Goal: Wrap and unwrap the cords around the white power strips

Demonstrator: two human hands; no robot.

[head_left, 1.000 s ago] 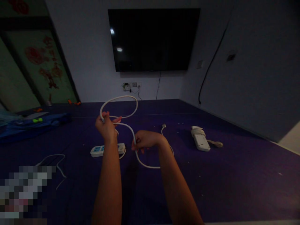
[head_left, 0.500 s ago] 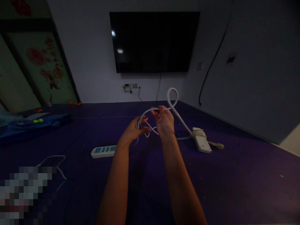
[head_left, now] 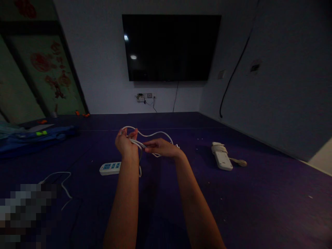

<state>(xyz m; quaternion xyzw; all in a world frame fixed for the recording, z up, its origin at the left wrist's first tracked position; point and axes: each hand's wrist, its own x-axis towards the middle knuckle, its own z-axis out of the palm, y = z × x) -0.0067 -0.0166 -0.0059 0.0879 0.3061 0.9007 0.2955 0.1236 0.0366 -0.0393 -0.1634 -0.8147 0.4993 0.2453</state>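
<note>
Loops of a white power cord (head_left: 155, 133) hang between my two hands above the floor. My left hand (head_left: 126, 143) is closed around the gathered cord, fingertips up. Close by on the right, my right hand (head_left: 162, 147) is turned inward, its fingers pinching the cord's strands. A plug seems to show just beyond the right wrist, partly hidden. On the floor behind my left forearm lies a white power strip (head_left: 110, 168) with blue sockets; the forearm hides its right end. Some cord hangs down beside that strip.
A second white power strip (head_left: 222, 160), wrapped in its own cord, lies to the right on the purple floor (head_left: 249, 200). Blue fabric (head_left: 38, 138) is spread at the left. A television (head_left: 172, 46) hangs on the far wall above wall sockets (head_left: 147, 95).
Both hands have shifted left, and the right hand has turned inward and lowered. The tall cord loop on the right is gone; the cord is now bunched between the hands.
</note>
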